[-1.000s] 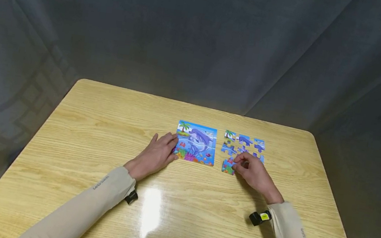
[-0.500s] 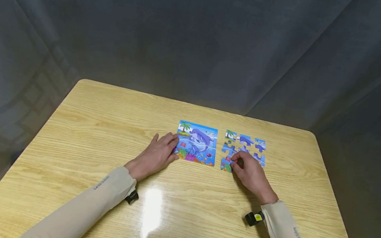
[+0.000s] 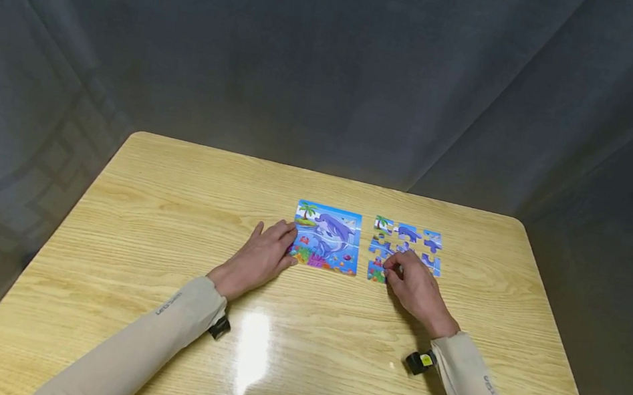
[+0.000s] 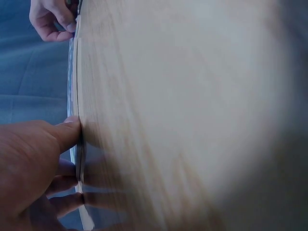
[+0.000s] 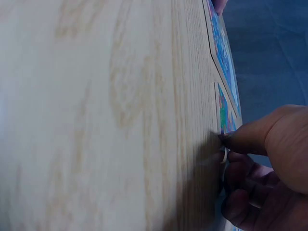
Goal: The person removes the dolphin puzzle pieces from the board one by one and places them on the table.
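A square dolphin picture board (image 3: pixel 338 234) lies on the table. My left hand (image 3: pixel 261 252) rests along its left edge, fingers on the edge and thumb by the near corner. To the right of the board, several jigsaw pieces (image 3: pixel 407 232) lie in loose rows. With thumb and fingertips, my right hand (image 3: pixel 418 291) pinches the right side of a coral-coloured jigsaw piece (image 3: pixel 375 272) at the near left of those rows. The right wrist view shows the thumb (image 5: pixel 255 134) at this piece's edge. Any pieces beneath the right hand are hidden.
The light wooden table (image 3: pixel 170 204) extends around both hands. A dark grey curtain (image 3: pixel 310 68) hangs behind its far edge and along both sides. A bright glare spot lies on the tabletop between the forearms.
My right hand has shifted slightly left and away from me, bringing the coral-coloured jigsaw piece closer and straighter to the row above it. The left hand has stayed in place.
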A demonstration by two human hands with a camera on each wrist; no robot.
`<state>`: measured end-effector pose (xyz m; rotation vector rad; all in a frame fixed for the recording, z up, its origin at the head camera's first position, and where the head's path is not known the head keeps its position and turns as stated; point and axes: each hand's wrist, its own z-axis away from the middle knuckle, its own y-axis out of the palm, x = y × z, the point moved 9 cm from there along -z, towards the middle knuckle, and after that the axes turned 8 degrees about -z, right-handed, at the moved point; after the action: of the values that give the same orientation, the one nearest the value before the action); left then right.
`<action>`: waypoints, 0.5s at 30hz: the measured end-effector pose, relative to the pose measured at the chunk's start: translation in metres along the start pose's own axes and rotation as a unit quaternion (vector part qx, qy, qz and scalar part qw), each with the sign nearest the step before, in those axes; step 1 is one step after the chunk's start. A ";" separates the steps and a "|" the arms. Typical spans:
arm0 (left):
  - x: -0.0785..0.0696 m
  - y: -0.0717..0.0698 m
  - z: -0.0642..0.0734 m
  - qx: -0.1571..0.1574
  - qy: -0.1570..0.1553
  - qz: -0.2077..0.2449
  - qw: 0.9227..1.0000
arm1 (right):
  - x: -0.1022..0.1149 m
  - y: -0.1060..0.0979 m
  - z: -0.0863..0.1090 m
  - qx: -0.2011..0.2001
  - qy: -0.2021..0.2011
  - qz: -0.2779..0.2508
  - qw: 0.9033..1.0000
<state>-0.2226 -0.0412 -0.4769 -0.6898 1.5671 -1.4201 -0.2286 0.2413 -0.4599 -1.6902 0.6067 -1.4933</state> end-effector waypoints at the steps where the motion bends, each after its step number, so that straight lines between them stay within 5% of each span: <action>1: 0.000 0.000 0.000 0.001 0.000 0.000 1.000 | -0.001 0.000 0.000 -0.001 0.000 0.002 1.000; 15: -0.001 -0.001 0.001 0.001 0.001 0.001 1.000 | 0.015 -0.001 -0.008 -0.001 -0.011 -0.021 1.000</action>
<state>-0.2215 -0.0411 -0.4756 -0.6861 1.5675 -1.4197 -0.2336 0.2289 -0.4500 -1.7277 0.5642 -1.5030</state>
